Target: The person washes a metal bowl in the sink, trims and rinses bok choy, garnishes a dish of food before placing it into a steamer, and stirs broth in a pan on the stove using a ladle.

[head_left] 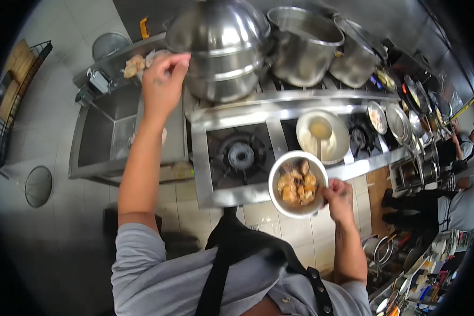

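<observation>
My right hand [340,201] grips the rim of a white bowl [274,197] on its right side. Inside the bowl lie browned chunks of food [298,188] in some brown liquid. The bowl is held above the stove's front edge, close to a light-coloured pan [338,131] with a ladle [320,129] resting in pale liquid. My left hand [166,81] is raised beside a large domed steel steamer pot [224,58]. Its thumb and fingertips are pinched together; whether anything small is between them I cannot make out. Pale lumps of food [135,66] lie behind that hand, near the sink's back ledge.
An unlit burner [240,156] sits in front of the steamer. Two tall steel pots [303,47] stand along the back. To the left is a steel sink [102,131]. Bowls and strainers [397,121] crowd the right, and a person [458,205] stands farther right.
</observation>
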A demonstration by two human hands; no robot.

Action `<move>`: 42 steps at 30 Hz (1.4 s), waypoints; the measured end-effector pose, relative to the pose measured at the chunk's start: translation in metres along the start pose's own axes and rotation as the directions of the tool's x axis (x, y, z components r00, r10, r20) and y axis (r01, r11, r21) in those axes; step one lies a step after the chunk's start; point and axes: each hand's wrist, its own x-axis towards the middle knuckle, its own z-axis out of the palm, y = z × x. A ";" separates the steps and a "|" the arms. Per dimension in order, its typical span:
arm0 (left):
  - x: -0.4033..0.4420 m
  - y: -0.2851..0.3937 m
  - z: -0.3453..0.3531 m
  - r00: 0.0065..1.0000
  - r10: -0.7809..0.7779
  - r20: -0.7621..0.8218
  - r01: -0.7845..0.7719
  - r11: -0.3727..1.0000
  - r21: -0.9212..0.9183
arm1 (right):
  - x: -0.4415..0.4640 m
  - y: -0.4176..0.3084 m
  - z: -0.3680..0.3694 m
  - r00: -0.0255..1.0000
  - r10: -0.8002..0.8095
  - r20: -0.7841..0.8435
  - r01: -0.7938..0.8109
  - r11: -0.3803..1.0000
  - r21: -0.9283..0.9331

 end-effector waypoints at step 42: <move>0.382 -0.199 -0.033 0.929 -0.369 0.035 0.359 0.918 0.166 | 0.505 -0.206 0.299 0.858 0.088 0.506 0.510 -0.272 -0.816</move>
